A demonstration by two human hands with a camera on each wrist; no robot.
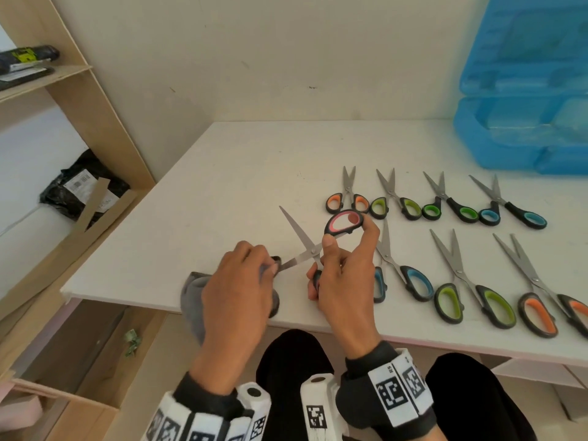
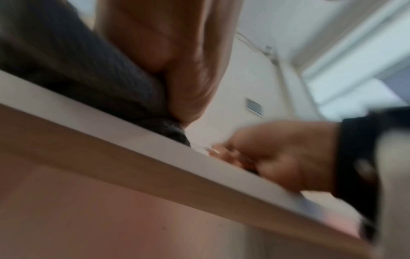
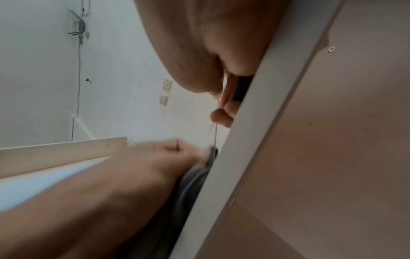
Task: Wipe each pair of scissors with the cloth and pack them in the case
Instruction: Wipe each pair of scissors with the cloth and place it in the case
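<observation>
Two hands are busy near the front edge of the flat white table (image 1: 222, 160). The right hand (image 1: 345, 275) holds the open pair of steel scissors with black and pink handles (image 1: 313, 249): one finger goes through the pink loop and the other fingers wrap round the second black handle, low by the table. The blades are spread wide, one pointing up and away, the other pointing left. The left hand (image 1: 237, 281) pinches the soft dark grey cloth (image 1: 194, 300) round the tip of that left blade, fingers curled tight on it. The rest of the cloth bunches under the hand and hangs a little over the table edge. The left wrist view is blurry, but it shows the cloth pressed between the palm and the table. The right wrist view shows thin blades sticking out past the fingers (image 3: 221, 116). To the right lie seven more pairs of scissors in two rows, all a little open, with orange, green and blue handle linings. The back row (image 1: 436, 202) has four pairs and the front row (image 1: 477, 288) has three, and the blue pair in front is partly hidden behind the right hand. The see-through blue plastic case (image 1: 521, 100) stands open at the far right corner of the table, well apart from the hands.
</observation>
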